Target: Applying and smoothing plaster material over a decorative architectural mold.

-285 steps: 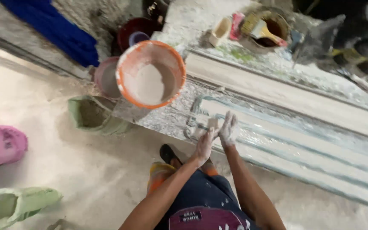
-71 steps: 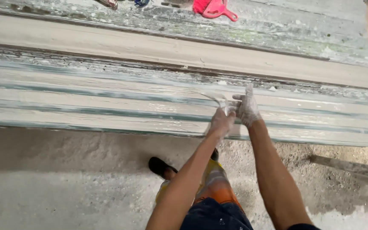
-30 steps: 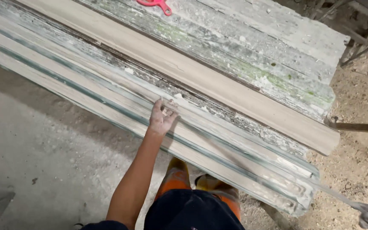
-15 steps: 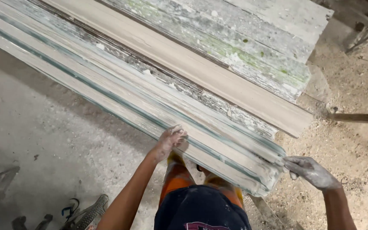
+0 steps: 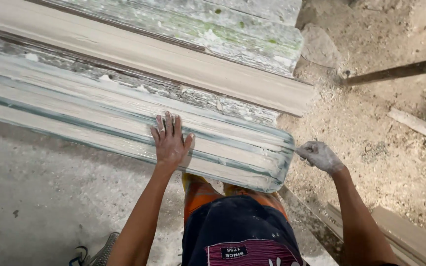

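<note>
Since before, right hand point(image 5: 320, 156) reached the ribbed mould's point(image 5: 232, 148) end (grip pinching it); left hand point(image 5: 169, 142) flat, fingers apart.

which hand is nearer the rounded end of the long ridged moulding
Right. The right hand is pinched at the rounded end of the pale ridged moulding, touching its edge. The left hand lies flat on top of the moulding, farther back along its length.

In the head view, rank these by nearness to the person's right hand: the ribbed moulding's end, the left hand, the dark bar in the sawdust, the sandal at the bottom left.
1. Ribbed moulding: its end touches the right hand, just to its left.
2. Left hand: flat on the moulding, further left.
3. Dark bar: upper right, on the sawdust.
4. Sandal: bottom left, on the floor.
</note>
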